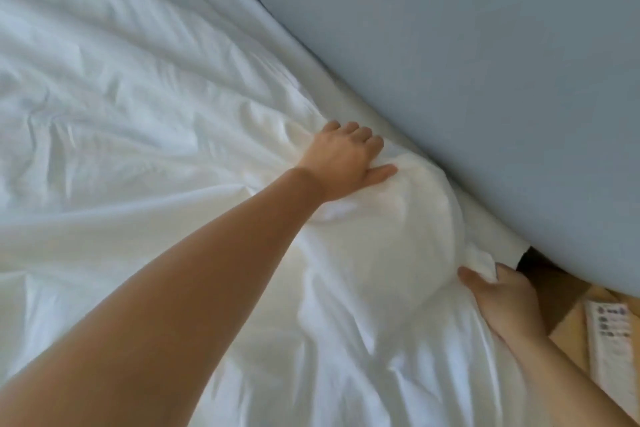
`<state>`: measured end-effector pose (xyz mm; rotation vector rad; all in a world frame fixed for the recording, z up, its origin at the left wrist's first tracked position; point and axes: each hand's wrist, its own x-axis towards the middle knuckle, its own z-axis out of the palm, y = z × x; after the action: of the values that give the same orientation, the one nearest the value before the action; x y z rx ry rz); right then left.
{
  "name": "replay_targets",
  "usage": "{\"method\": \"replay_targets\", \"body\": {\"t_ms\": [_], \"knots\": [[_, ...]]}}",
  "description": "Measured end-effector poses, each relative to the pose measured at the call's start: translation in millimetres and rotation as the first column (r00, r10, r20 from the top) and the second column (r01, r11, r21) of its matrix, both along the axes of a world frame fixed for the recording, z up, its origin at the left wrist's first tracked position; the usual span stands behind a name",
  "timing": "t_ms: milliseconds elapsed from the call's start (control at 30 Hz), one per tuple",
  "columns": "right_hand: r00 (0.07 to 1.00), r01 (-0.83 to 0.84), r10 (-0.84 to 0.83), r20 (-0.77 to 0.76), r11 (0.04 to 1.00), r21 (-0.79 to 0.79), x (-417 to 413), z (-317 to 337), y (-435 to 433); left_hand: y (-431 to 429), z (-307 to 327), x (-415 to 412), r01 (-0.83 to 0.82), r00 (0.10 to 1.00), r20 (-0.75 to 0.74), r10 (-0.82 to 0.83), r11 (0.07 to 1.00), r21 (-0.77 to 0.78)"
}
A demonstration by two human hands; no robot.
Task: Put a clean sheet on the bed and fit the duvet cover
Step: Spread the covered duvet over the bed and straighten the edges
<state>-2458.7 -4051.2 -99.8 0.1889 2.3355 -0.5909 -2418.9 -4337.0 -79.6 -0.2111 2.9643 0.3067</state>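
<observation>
White cover (145,121) bulges by the headboard (485,62); left hand (341,161) grips it, right hand (500,302) pinches its corner, likely seating the duvet.

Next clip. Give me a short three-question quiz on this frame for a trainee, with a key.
1. True or false: the right hand lies flat and holds nothing.
2. What lies on the wooden surface at the lower right? A) a remote control B) a mug C) a book
3. Fill in: the left hand grips a puffy bulge of the white ____.

Key
1. False: it pinches a bunched corner of the duvet cover.
2. A, though it is blurred.
3. duvet cover
</observation>
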Motion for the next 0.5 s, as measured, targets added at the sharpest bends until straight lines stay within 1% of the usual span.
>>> {"method": "replay_targets", "body": {"t_ms": [67, 100, 133, 200, 267, 333, 400, 433, 500], "knots": [[0.979, -0.178, 0.189, -0.081, 0.975, 0.13, 4.0, 2.6, -10.1, -16.3, -4.7, 9.0, 0.011, 1.0, 0.006, -0.011, 1.0, -0.018], [0.949, -0.244, 0.269, -0.165, 0.957, 0.154, 5.5, 7.8, -19.9, -26.2, -4.6, 15.1, -0.007, 1.0, -0.008, 0.007, 1.0, -0.019], [0.901, -0.311, 0.336, -0.274, 0.941, 0.131, 7.5, 13.8, -32.7, -36.6, -3.0, 22.2, -0.039, 0.999, -0.036, 0.039, 0.999, -0.006], [0.797, -0.446, 0.371, -0.477, 0.894, -0.05, 14.7, 35.9, -75.0, -60.6, 2.2, 39.5, -0.137, 0.983, -0.121, 0.138, 0.99, 0.023], [0.728, -0.572, 0.359, -0.584, 0.788, -0.229, 21.0, 55.3, -128.9, -90.5, 8.6, 58.7, -0.288, 0.942, -0.173, 0.289, 0.957, 0.031], [0.695, -0.663, 0.406, -0.594, 0.682, -0.31, 23.7, 62.7, -188.1, -127.2, 11.8, 79.2, -0.441, 0.889, -0.128, 0.44, 0.897, 0.024], [0.675, -0.717, 0.49, -0.551, 0.611, -0.336, 23.9, 57.7, -246.2, -162.4, 12.3, 98.8, -0.525, 0.851, -0.029, 0.525, 0.851, 0.021], [0.657, -0.742, 0.53, -0.536, 0.58, -0.336, 24.3, 53.2, -274.2, -177.8, 11.6, 109.0, -0.526, 0.85, 0.026, 0.526, 0.85, 0.002], [0.612, -0.786, 0.593, -0.523, 0.528, -0.321, 26.3, 43.5, -324.0, -201.1, 9.2, 126.1, -0.439, 0.886, 0.119, 0.448, 0.894, -0.093]]}}
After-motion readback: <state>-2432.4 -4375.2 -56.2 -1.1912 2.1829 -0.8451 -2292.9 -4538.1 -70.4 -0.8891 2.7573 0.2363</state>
